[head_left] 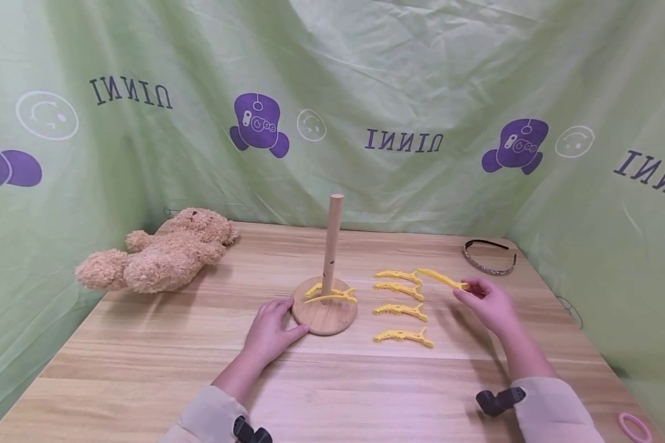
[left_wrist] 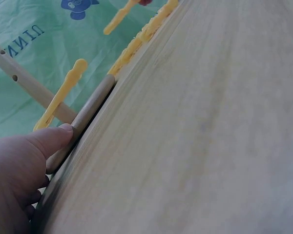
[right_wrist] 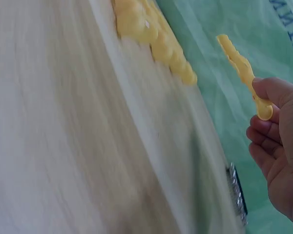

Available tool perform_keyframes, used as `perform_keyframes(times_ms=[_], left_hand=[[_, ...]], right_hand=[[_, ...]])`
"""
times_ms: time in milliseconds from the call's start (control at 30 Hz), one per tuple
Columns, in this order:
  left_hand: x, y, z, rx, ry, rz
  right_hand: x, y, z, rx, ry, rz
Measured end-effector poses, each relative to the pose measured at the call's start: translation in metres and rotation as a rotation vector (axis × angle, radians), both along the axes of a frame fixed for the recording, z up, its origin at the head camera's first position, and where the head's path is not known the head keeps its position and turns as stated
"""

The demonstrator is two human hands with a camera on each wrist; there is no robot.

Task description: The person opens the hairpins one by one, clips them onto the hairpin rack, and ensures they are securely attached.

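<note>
My left hand [head_left: 270,332] holds the edge of the round base of a wooden stand [head_left: 332,246], its thumb lying along the rim in the left wrist view. Low on the stand's upright post sits a yellow hair clip [head_left: 338,296], one arm passing in front of the post and another part showing behind it. At the right, my right hand [head_left: 487,301] pinches another yellow hair clip [right_wrist: 242,68] near one end, thumb against fingers, raised off the table. Several more yellow hair clips [head_left: 401,309] lie in a column between the stand and this hand.
A fluffy tan teddy bear [head_left: 172,258] lies at the table's left. Back right is a glittery headband [head_left: 487,266]; a pink ring [head_left: 634,427] lies near the lower right corner. Green printed cloth [head_left: 332,74] hangs behind and along both sides of the wooden table [head_left: 332,394].
</note>
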State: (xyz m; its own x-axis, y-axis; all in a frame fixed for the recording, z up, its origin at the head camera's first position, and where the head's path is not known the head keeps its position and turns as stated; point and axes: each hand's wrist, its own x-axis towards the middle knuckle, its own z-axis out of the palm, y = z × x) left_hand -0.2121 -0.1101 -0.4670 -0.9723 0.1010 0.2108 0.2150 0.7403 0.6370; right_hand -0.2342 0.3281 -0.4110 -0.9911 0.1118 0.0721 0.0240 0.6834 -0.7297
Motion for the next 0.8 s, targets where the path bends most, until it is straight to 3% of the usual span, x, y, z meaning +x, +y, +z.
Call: perform_keyframes(times_ms=[233, 600, 800], left_hand=[[0.000, -0.001, 0.000, 0.008, -0.009, 0.000], [0.000, -0.001, 0.002, 0.010, -0.008, 0.003], [0.000, 0.000, 0.002, 0.016, -0.006, 0.003]], right_hand=[[-0.004, -0.031, 0.011, -0.038, 0.045, 0.089], [-0.003, -0.089, 0.023, 0.051, 0.136, 0.298], [-0.005, -0.116, 0.023, 0.099, 0.161, 0.364]])
